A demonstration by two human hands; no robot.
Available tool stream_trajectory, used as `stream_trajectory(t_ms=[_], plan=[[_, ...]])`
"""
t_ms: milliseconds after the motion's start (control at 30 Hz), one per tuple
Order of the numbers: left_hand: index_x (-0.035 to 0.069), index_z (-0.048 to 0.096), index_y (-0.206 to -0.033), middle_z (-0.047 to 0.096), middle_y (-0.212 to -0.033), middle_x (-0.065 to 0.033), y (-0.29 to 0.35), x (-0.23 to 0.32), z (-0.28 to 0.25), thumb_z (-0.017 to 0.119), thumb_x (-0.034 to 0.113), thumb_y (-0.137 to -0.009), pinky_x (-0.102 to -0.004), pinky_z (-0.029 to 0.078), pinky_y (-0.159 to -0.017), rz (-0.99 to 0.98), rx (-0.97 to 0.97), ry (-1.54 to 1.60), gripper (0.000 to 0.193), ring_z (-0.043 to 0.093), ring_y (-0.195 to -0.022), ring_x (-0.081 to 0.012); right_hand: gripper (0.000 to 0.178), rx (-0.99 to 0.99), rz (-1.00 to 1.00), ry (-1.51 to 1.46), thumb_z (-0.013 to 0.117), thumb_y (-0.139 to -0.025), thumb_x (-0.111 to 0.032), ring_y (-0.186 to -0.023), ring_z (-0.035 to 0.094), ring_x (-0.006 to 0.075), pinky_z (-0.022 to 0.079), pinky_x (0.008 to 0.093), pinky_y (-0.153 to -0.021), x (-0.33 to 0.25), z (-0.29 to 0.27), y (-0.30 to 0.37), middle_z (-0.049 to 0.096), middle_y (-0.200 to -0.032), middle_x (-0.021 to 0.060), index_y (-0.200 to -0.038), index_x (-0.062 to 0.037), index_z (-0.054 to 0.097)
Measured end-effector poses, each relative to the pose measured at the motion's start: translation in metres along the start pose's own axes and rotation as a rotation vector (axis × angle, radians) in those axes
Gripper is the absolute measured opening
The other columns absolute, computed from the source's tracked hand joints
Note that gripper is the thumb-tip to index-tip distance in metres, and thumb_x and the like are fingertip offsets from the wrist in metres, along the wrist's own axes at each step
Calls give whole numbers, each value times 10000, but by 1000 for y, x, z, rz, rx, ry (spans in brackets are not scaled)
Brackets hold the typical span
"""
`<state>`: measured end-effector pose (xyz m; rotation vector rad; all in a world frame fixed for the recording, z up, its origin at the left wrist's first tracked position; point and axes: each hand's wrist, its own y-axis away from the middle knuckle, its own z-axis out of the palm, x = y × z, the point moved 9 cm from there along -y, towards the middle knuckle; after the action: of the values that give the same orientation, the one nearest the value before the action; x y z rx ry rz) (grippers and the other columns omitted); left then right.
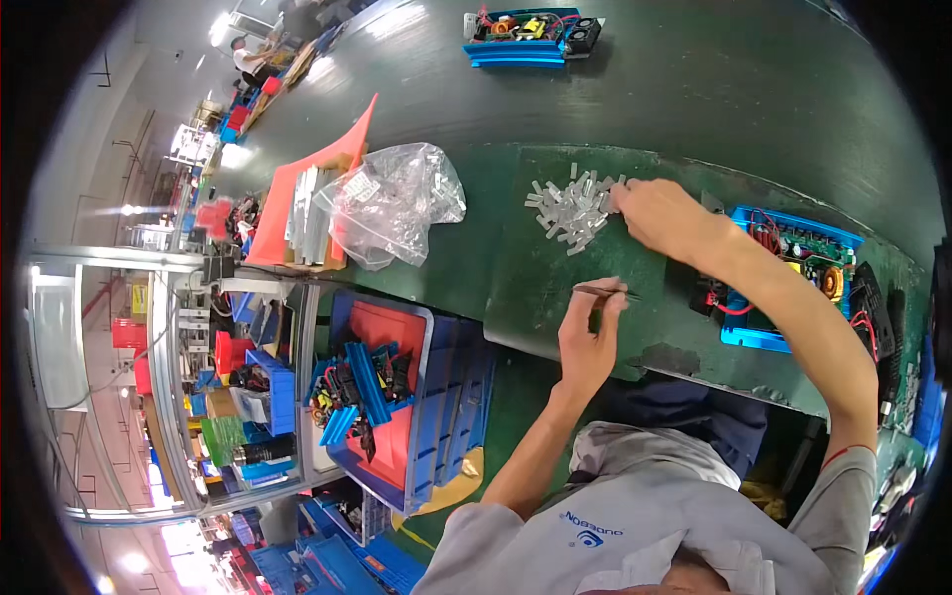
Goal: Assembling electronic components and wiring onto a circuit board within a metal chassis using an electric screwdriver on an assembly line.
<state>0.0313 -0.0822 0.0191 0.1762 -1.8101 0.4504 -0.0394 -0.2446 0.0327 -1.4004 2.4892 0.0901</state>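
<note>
Right hand [662, 216] is reaching into the pile of small grey strips [573, 208] on the green mat [516, 268], fingers curled down on the pile's right edge; whether one strip is already pinched, can't tell, the fingertips are hiding it. Left hand [587, 332] is hovering just near the mat's front edge, grip closed on thin dark tweezers [605, 291], tips pointing right

To do this well, as I judge it: picking a single strip off the loose edge of the pile rather than digging into the middle, keeping the tweezers low and steady so the strip can be handed across without a drop, and keeping the sleeve off the open board

Containers:
- blue case [788, 283] just right of the right forearm, lid off, holding a green circuit board with a copper coil and red and black wires
- second blue case [531, 38] far up the tabletop [694, 89], well apart, also open with wiring showing and a black fan at its right end
- clear bag [397, 203] left of the mat, crumpled, more grey parts inside
- blue bin [436, 397] below the tabletop edge, red liner, holding blue rails and dark wired parts
</note>
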Motion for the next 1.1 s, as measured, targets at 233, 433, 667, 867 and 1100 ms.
stream_trajectory(t_ms=[233, 433, 667, 867, 1100], plan=[[-26, 585, -1170, 685, -1114, -102, -10, 5, -9, 567, 95, -1038, -282, 523, -908, -123, 4, 117, 180, 682, -996, -159, 193, 352, -50, 10, 638, -835, 11, -833, 650, 326, 536, 410, -724, -52, -64, 57, 616, -909, 144, -1025, 23, 605], [-58, 576, -1214, 688, -1085, -159, -15, 12, 1, 584, 100, -1027, -363, 593, -876, -154, -40, 278, 244, 709, -979, -240, 105, 326, 213, -864, 658, -926, 12, -789, 645, 177, 523, 313, -672, -39, -83, 145, 642, -906, 95, -1031, 8, 661], [-68, 593, -1179, 701, -1056, -195, -14, 70, 54, 613, 10, -980, -400, 619, -839, -193, -244, 296, 215, 722, -925, -267, 117, 656, 285, -738, 632, -970, -32, -899, 653, 190, 519, 312, -765, -13, -103, 234, 668, -981, 106, -1055, 19, 693], [-74, 572, -1197, 695, -1066, -189, -9, 90, 103, 601, 78, -1003, -333, 606, -794, -124, -357, 243, 248, 724, -900, -244, 196, 604, 487, -1065, 563, -1029, -87, -922, 674, 191, 569, 319, -789, 8, -82, 279, 655, -1075, 113, -1174, 12, 649], [-74, 581, -1171, 705, -1022, -174, 6, 106, 133, 618, 152, -1017, -313, 592, -790, -12, -459, 119, 276, 723, -877, -212, 193, 675, 514, -987, 577, -1017, -86, -858, 687, 203, 556, 331, -761, 4, -86, 308, 668, -1041, 116, -1169, -1, 658]])
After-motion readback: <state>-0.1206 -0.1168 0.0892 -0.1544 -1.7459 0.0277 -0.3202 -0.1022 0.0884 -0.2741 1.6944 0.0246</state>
